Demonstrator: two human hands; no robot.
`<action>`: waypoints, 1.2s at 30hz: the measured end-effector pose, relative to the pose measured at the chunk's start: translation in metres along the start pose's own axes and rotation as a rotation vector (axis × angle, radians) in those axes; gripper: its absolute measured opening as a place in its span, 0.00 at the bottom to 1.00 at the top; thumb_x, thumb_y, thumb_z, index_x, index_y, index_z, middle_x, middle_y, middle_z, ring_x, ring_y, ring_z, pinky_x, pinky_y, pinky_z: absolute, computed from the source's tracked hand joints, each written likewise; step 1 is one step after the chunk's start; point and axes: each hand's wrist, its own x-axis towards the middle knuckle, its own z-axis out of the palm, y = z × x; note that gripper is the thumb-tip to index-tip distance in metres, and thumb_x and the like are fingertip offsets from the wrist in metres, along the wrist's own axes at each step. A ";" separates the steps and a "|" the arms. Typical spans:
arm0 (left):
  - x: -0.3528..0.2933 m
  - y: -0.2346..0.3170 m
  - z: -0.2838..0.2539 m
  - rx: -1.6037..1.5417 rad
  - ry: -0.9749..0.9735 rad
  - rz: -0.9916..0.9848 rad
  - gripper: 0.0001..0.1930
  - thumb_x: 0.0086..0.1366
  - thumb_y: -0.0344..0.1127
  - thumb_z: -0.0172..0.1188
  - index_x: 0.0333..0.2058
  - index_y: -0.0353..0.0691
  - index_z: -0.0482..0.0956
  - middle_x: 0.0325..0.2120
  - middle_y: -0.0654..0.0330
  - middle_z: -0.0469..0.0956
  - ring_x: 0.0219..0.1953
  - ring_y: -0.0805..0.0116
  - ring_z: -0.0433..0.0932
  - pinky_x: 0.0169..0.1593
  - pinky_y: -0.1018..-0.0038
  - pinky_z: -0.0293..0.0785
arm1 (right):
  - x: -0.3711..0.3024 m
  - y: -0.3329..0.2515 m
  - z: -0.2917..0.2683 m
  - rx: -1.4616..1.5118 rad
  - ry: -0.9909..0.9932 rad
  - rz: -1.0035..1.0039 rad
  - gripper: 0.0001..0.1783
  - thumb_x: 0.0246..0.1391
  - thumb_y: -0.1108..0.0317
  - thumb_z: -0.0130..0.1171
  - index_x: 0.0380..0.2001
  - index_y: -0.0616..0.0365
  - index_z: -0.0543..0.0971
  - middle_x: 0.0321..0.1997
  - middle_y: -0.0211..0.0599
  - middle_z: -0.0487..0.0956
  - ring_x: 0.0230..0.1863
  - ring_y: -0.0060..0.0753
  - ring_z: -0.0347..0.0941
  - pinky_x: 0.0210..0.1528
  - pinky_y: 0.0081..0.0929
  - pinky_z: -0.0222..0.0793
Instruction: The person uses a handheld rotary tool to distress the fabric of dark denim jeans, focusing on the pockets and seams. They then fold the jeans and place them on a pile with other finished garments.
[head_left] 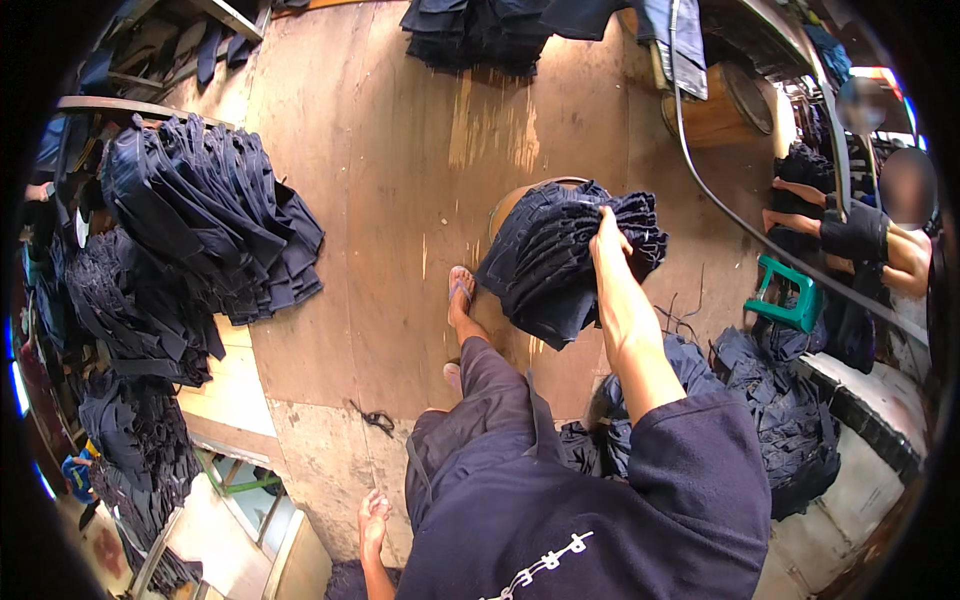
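Note:
My right arm reaches forward, and my right hand (608, 238) is closed on the upper edge of a thick stack of dark denim pieces (545, 265). The stack rests on a round wooden stool (512, 205), mostly hidden beneath it. Low at my left side hangs my left hand (374, 515), empty, its fingers loosely bent and a little apart, away from any cloth.
Dark cloth piles (210, 215) hang over racks on the left. More dark cloth (475, 35) lies ahead, near a wooden drum (720, 105). A grey cable (690, 165) curves across the right, past a green stool (785, 293). Another person (905, 250) sits there.

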 end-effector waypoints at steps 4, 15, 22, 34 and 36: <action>-0.016 0.050 0.007 -0.075 0.074 -0.005 0.30 0.77 0.38 0.63 0.73 0.40 0.67 0.64 0.51 0.78 0.51 0.63 0.82 0.57 0.68 0.77 | 0.036 -0.037 0.040 0.054 -0.570 0.109 0.58 0.46 0.42 0.80 0.73 0.62 0.67 0.78 0.54 0.69 0.75 0.57 0.66 0.79 0.53 0.55; 0.028 0.230 0.017 0.205 -0.058 0.312 0.29 0.77 0.35 0.61 0.73 0.35 0.67 0.67 0.46 0.75 0.68 0.57 0.75 0.72 0.63 0.70 | -0.001 -0.069 -0.014 -0.401 -0.779 -0.443 0.30 0.52 0.75 0.61 0.61 0.50 0.81 0.34 0.42 0.81 0.35 0.40 0.78 0.41 0.41 0.74; 0.054 0.271 0.006 0.303 -0.125 0.536 0.28 0.76 0.32 0.60 0.71 0.33 0.68 0.68 0.45 0.75 0.69 0.55 0.75 0.71 0.62 0.72 | 0.058 -0.012 -0.142 0.452 -1.080 0.113 0.46 0.58 0.55 0.71 0.76 0.51 0.63 0.86 0.54 0.51 0.74 0.82 0.64 0.61 0.83 0.72; 0.137 0.356 0.144 1.225 -0.380 0.971 0.24 0.71 0.34 0.66 0.64 0.39 0.78 0.54 0.47 0.87 0.53 0.57 0.88 0.56 0.63 0.84 | 0.080 0.547 -0.512 0.160 -0.104 0.092 0.20 0.60 0.63 0.65 0.56 0.51 0.83 0.29 0.38 0.81 0.19 0.34 0.75 0.17 0.33 0.67; 0.127 0.368 0.202 1.174 -0.448 0.953 0.26 0.70 0.34 0.66 0.65 0.38 0.78 0.54 0.47 0.87 0.54 0.59 0.87 0.55 0.65 0.84 | 0.047 0.640 -0.552 0.166 0.018 0.402 0.18 0.59 0.62 0.63 0.50 0.57 0.84 0.39 0.48 0.83 0.34 0.41 0.84 0.26 0.44 0.77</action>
